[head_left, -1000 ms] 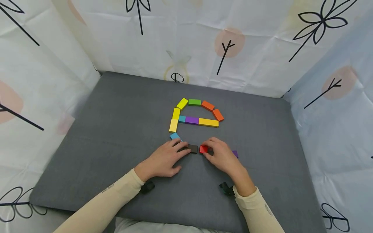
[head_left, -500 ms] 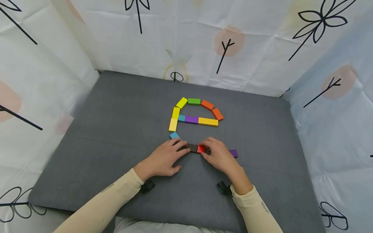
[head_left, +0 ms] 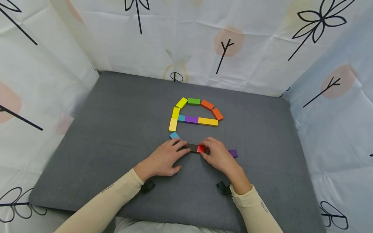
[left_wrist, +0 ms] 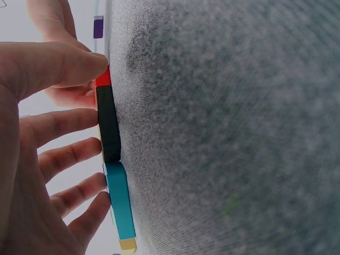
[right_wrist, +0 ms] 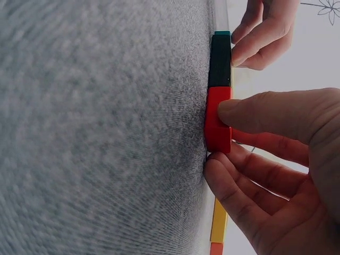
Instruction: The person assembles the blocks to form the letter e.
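In the head view my right hand (head_left: 220, 157) pinches a red block (head_left: 200, 149) between thumb and fingers, its end against a black block (head_left: 192, 148). The right wrist view shows the thumb on the near side of the red block (right_wrist: 213, 125). My left hand (head_left: 164, 159) lies with fingers spread, fingertips on the black block. In the left wrist view the fingertips touch the top edges of the black block (left_wrist: 109, 127) and a teal-blue block (left_wrist: 120, 202). The head view shows only one end of the blue block (head_left: 174, 135); my left fingers cover the rest.
Beyond the hands, a closed loop of blocks includes a green block (head_left: 194, 102), an orange block (head_left: 217, 114), a purple block (head_left: 191, 119) and a long yellow block (head_left: 208, 122). Another purple block (head_left: 233, 153) lies right of my right hand. Patterned curtains (head_left: 189, 38) surround the grey table (head_left: 122, 106).
The red block has slid left in my right hand, closing the gap to the black block. During the last half second both hands have stayed nearly still.
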Available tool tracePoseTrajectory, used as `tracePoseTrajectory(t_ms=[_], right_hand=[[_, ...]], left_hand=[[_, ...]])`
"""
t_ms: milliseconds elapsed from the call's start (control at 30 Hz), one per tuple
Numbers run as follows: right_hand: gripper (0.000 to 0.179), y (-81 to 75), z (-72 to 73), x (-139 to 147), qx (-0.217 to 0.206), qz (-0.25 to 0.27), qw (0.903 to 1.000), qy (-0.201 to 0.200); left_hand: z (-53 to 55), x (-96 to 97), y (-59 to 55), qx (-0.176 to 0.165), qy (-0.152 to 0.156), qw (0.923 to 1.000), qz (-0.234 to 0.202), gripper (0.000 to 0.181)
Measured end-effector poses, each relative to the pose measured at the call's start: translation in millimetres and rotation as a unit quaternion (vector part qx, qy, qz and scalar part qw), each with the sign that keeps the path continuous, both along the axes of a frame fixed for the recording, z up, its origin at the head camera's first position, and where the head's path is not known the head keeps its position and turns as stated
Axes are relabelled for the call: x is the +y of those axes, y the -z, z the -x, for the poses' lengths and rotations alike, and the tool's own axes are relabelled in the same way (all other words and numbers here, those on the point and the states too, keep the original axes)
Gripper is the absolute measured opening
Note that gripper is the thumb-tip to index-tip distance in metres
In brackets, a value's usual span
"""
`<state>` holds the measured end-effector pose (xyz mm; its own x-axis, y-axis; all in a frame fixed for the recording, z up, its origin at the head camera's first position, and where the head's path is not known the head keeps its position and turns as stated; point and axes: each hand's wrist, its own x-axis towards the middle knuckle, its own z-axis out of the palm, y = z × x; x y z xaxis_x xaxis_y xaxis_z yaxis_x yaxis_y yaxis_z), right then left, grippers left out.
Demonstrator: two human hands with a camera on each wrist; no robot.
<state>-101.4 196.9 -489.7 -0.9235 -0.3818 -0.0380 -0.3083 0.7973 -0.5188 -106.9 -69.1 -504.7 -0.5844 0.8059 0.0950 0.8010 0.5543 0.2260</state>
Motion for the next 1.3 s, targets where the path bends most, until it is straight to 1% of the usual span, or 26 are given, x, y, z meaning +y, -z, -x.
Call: tracePoseTrajectory(t_ms=[400,533,633,800,933,1033,1133,1300], right_hand=[[0.038,-3.6,0.6,3,-0.022,0.009,0.9997,-0.001],[0.039,-4.4,-0.9,5,-0.014,0.017,0.9998,-0.003],[0.04,-10.6,-4.0,10,-0.006,0.029,0.9995,0.005],[0.045,-31.5,-8.3,31,0.02,0.047,0.9986,0.018],[0.046,-46.2,-8.8,56,0.042,0.039,0.9978,0.032],[0.046,-52.7,-9.7,74,0.039,0.03,0.9976,0.049],[0.047,-57.4,-13.2,91,0.028,0.022,0.9974,0.062],[0.049,-62.0,-19.9,107,0.0,0.002,0.9974,0.071]], left_hand=[[1.0,1.3,3.1,0.002,-0.003,1.0,0.003,0.061],[1.2,1.2,4.4,0.0,-0.003,1.0,0.004,0.061],[1.3,1.0,4.1,-0.004,-0.004,1.0,0.007,0.061],[1.9,0.8,3.4,-0.007,-0.004,0.9999,0.012,0.062],[3.1,-0.2,3.8,-0.004,-0.004,0.9999,0.01,0.061],[3.4,-1.2,3.7,-0.005,-0.006,0.9999,0.008,0.061],[2.9,-1.4,3.6,-0.006,-0.006,0.9999,0.008,0.061],[2.1,-0.4,3.8,-0.011,-0.004,0.9999,0.008,0.061]])
